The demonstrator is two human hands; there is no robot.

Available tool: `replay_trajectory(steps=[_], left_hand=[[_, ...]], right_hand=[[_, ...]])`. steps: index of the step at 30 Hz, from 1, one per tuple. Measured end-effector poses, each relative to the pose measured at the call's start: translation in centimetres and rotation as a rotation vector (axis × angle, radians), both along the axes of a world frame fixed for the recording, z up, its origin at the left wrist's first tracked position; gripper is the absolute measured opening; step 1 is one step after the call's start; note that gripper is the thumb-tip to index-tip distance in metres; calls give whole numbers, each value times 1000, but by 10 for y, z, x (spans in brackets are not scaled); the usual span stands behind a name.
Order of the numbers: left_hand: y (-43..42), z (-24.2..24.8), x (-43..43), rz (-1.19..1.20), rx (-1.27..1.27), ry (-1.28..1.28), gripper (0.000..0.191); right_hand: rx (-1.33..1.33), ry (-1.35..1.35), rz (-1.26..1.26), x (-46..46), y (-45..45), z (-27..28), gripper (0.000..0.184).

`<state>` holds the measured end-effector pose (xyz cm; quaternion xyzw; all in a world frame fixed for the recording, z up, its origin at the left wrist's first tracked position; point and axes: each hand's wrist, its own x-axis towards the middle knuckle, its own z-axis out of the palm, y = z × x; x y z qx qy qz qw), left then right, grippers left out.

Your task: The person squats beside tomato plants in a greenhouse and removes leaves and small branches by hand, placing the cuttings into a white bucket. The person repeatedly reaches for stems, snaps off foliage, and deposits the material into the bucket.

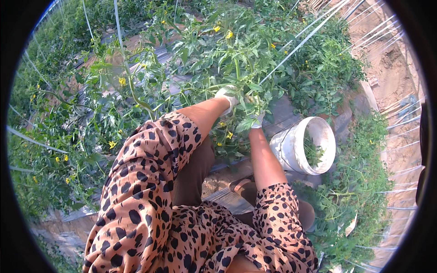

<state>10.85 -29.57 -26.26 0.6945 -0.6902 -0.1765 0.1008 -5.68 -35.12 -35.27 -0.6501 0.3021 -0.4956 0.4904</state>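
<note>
Both hands wear white gloves and reach in among the leaves of a tomato plant (238, 66) in front of me. My left hand (229, 97) is at the plant's stems, with its fingers mostly hidden by foliage. Slightly lower and to the right, my right hand (258, 120) is partly covered by a leafy shoot (247, 123). Whether either hand grips a stem cannot be made out. A pale support string (293, 54) slants up to the right from the plant. Yellow flowers (229, 135) hang just below the hands.
A white plastic bucket (285, 146) leans to the right of my right forearm, its mouth tilted toward me, with green leaves (312, 152) inside. Dark plastic mulch film (278, 109) covers the soil. More tomato plants (85, 160) and strings crowd the left. A bare dirt path (392, 65) runs along the right.
</note>
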Motion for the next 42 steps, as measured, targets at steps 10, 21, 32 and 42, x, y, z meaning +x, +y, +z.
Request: replay_trajectory(steps=[10,21,32,42], left_hand=[[-27,-17,-18,171,59,372,35],[-61,-69,-31,375,71,880,49],[-53,-80,-12,383,-24,444,49],[-56,-91,-1,478,-14,773,55]], right_hand=[[128,38,-31,-27,8,55,18],[29,705,-78,-84,8,104,19],[-602,763,-103,-10,2,-26,30],[-48,1512,59,-41,50,17,32]])
